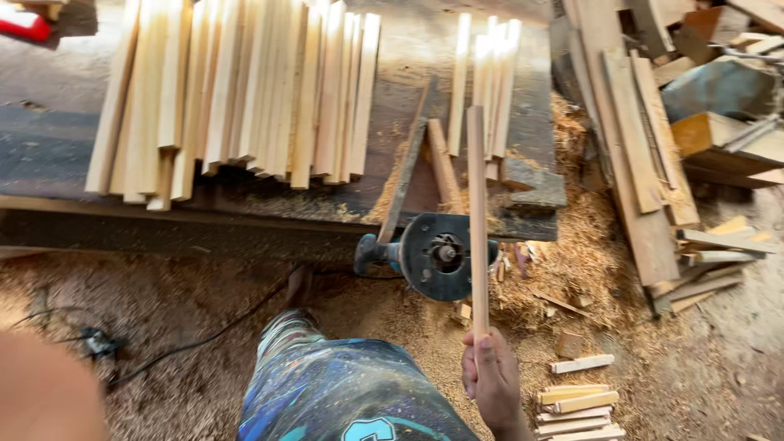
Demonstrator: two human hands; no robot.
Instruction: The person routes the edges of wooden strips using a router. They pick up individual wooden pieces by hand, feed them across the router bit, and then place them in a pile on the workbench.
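**Over the router: a thin stick held by one end**

Above the cutter, the stick (477, 220) stands nearly upright in the right hand (491, 380), fingers pinched round its lower end only. It crosses the upturned router (435, 256) (spindle exposed, cable trailing left). Held so far from the bit, the stick could likely chatter, catch or kick. Sawdust (572, 245) underfoot might slip. A blur at lower left may be the left hand; its grip cannot be told.
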